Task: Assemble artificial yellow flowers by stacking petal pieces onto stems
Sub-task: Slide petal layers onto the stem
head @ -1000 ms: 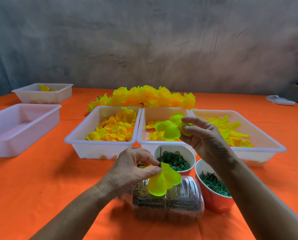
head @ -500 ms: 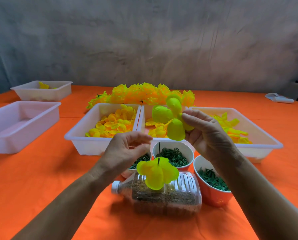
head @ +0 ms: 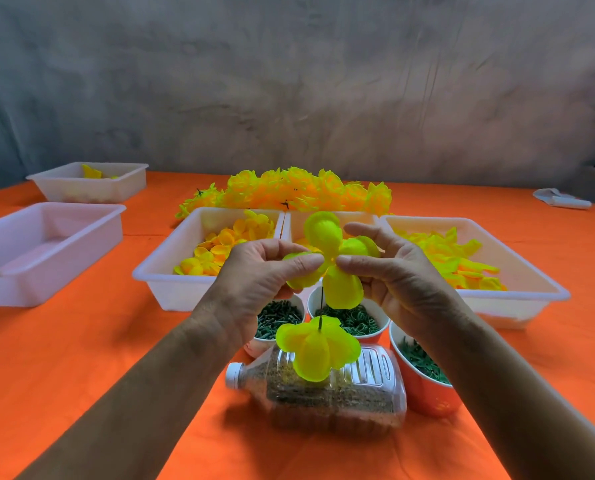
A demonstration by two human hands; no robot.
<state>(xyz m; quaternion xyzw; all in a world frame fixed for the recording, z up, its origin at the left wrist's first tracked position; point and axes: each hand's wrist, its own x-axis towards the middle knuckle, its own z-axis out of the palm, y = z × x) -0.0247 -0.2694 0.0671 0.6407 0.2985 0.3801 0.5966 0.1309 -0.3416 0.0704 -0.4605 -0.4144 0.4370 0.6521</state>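
Note:
A yellow four-lobed petal piece [head: 341, 288] hangs in the air above a thin dark stem [head: 321, 308]. My left hand [head: 254, 282] pinches its left side and my right hand [head: 398, 275] pinches its right side, thumbs meeting near its centre. The stem stands upright in a clear plastic bottle [head: 327, 393] lying on its side, and another yellow petal piece [head: 318, 346] sits lower down on the stem. The held piece is just above the stem's tip.
Three white trays with yellow petals: left [head: 171, 271], middle [head: 299, 220], right [head: 531, 292]. A heap of finished yellow flowers [head: 289, 190] lies behind them. Cups of green parts [head: 278, 318] [head: 351, 318] [head: 424, 393] stand near the bottle. Two more white trays [head: 46, 251] [head: 91, 185] sit at left.
My left hand rose from beside the stem and took hold of the petal piece. My right hand brought that piece toward the centre, over the stem.

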